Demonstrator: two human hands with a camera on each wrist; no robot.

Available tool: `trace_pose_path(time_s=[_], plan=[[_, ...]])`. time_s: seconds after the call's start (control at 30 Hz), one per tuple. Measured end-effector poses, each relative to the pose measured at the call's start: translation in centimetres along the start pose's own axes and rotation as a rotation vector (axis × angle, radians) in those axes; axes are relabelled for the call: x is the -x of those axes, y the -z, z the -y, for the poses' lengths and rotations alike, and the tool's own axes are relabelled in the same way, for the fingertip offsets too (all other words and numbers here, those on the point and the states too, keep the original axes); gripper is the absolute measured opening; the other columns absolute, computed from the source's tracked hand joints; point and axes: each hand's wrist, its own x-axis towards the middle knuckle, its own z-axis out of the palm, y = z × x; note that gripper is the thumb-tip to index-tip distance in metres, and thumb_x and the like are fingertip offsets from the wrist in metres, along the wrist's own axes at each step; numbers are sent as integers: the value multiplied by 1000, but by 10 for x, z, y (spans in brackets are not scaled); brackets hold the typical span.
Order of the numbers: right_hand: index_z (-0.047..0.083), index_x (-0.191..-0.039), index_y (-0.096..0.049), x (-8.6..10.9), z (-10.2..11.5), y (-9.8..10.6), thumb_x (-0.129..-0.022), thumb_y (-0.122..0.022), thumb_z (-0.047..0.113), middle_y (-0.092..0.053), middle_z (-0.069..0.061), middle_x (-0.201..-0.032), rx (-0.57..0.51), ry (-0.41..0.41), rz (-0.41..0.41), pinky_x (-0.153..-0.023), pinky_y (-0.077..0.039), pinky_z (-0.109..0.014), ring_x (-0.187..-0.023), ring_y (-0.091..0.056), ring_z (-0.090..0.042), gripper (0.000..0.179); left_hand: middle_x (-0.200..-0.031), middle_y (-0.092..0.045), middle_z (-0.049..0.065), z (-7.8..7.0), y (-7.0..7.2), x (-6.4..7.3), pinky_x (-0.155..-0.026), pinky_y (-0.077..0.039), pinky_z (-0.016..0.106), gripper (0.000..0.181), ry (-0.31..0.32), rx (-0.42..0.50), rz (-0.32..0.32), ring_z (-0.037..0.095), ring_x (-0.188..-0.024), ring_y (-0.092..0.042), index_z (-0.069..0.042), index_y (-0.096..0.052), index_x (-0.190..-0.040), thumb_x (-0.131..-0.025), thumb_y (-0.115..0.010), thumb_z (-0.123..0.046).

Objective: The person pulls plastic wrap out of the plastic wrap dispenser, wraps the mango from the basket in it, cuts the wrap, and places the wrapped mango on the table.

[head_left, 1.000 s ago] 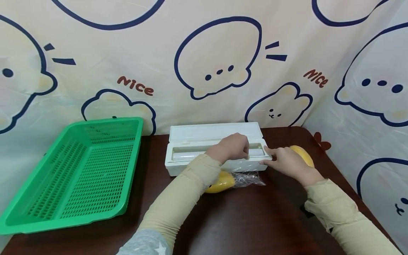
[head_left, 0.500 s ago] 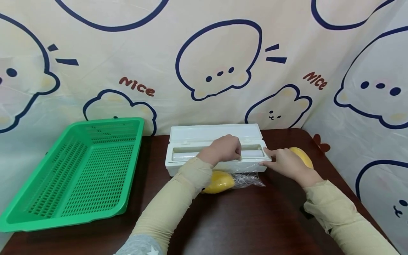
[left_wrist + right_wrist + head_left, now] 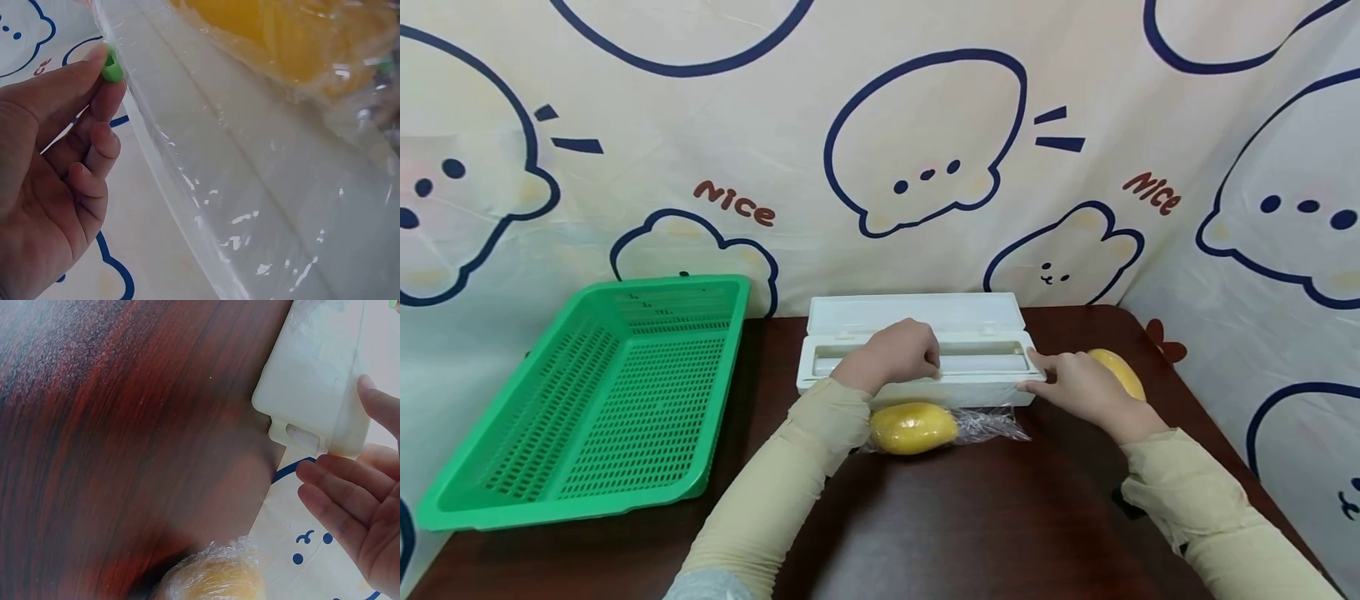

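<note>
A white cling film dispenser stands open at the back of the table, its roll lying inside. My left hand pinches a small green slider at the dispenser's edge, between thumb and index finger; its other fingers are curled. At the box's right end, my right hand grips the corner with thumb and index finger, the rest hanging loose. Directly before the dispenser lies a yellow oval thing wrapped in film, a crumpled film tail trailing right. Film covers the dispenser's front in the left wrist view.
A green perforated basket takes up the left side of the dark wooden table. Another yellow oval thing lies behind the right hand, partly hidden. A printed curtain hangs close behind the dispenser.
My left hand has slid leftward along the dispenser, uncovering more of the roll and of the wrapped yellow thing. The right hand has kept its hold on the right end.
</note>
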Motion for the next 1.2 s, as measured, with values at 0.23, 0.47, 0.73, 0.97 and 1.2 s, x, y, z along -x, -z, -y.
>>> trace_pose_path(time_s=[0.23,0.47,0.73,0.97,1.2], plan=[[-8,-144,-49,-1,2,-2,-95,-75,32,-46,2,-51,-7,16,-5,-45,-32,-26,-43,-33,-11,68,-83,-72,-7,5,0,7,-75,-53,28,10,14,13,-20,9,-74,-61,-16,-80,-84,-94,-77,-14],[-9,-143,-50,-3,5,-5,-95,-76,29,-44,2,-51,-8,34,-12,-44,-33,-25,-42,-34,-10,66,-82,-71,-7,8,1,15,-76,-53,29,10,11,4,-26,9,-74,-62,-15,-80,-83,-93,-77,-13],[-8,-143,-50,-4,4,-6,-95,-76,30,-42,2,-51,-2,28,-9,-43,-33,-25,-42,-35,-10,67,-77,-69,-7,14,2,20,-75,-51,28,14,-1,-4,-34,9,-70,-57,-13,-78,-80,-93,-77,-12],[-8,-145,-49,-3,3,-5,-95,-75,32,-42,2,-52,4,21,-2,-44,-34,-25,-42,-35,-11,69,-79,-70,-7,19,6,30,-74,-52,29,12,42,3,-38,9,-70,-59,-14,-79,-81,-93,-77,-12],[-9,-144,-48,0,-2,-2,-94,-76,30,-45,1,-53,14,23,-5,-44,-33,-26,-42,-34,-11,69,-64,-59,-8,34,8,46,-65,-44,27,22,53,5,-64,9,-60,-46,-12,-74,-70,-91,-77,-9]])
